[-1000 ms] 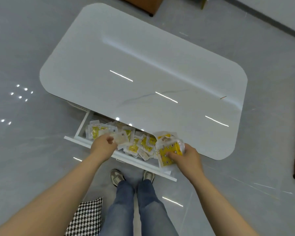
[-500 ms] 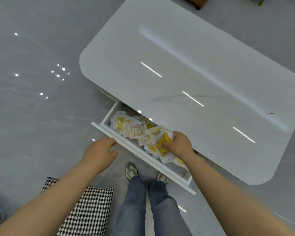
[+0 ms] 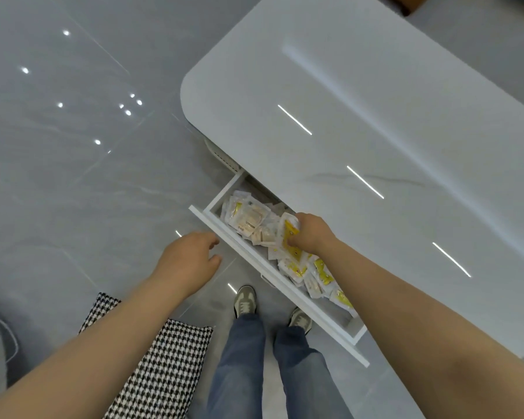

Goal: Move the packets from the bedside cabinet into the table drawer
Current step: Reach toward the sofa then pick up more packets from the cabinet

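the right hand (image 3: 310, 235) grips a yellow packet (image 3: 289, 234) inside the open drawer (image 3: 273, 275), other packets (image 3: 247, 217) heaped to its left. the left hand (image 3: 188, 261) hangs loosely curled just outside the drawer front.

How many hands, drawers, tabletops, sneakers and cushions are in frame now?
Bare hands: 2 (left hand empty, right hand gripping yellow-and-clear plastic packets)
Open white table drawer: 1
White rounded tabletop: 1
Grey sneakers: 2
Black-and-white houndstooth cushion: 1
Total: 7

single head-worn view, steeply downward and close over the open drawer (image 3: 285, 293) and white table (image 3: 375, 131)
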Demonstrator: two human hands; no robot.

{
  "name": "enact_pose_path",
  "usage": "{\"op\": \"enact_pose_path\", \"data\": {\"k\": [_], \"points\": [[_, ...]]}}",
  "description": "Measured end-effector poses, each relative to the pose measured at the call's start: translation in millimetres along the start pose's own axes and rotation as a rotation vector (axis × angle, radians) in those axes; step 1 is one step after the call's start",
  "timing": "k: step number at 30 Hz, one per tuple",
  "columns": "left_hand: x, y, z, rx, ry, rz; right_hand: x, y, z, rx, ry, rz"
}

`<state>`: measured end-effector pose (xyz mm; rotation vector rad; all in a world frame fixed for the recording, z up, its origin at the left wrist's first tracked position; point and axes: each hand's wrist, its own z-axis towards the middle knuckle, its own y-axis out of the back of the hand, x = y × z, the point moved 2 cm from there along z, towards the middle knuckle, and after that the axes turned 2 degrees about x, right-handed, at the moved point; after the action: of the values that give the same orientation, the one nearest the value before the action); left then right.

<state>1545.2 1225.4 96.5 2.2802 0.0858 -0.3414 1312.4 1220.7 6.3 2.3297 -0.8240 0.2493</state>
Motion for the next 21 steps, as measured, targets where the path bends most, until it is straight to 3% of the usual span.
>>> {"op": "enact_pose_path", "data": {"k": [7,16,21], "points": [[4.0,9.9,-4.5,0.009,-0.041,0.028,-20.9,-3.6,-27.5,-0.039,-0.21,-0.092],[-32.3,46.4,-49.9,0.031,-0.18,0.134,-8.9,18.0,-141.4,-0.153,-0.089,-0.132],[-83.8,78.1,-93.4,-0.011,-0.372,0.23,-7.8,48.9,-243.3,-0.304,-0.088,-0.128]]}}
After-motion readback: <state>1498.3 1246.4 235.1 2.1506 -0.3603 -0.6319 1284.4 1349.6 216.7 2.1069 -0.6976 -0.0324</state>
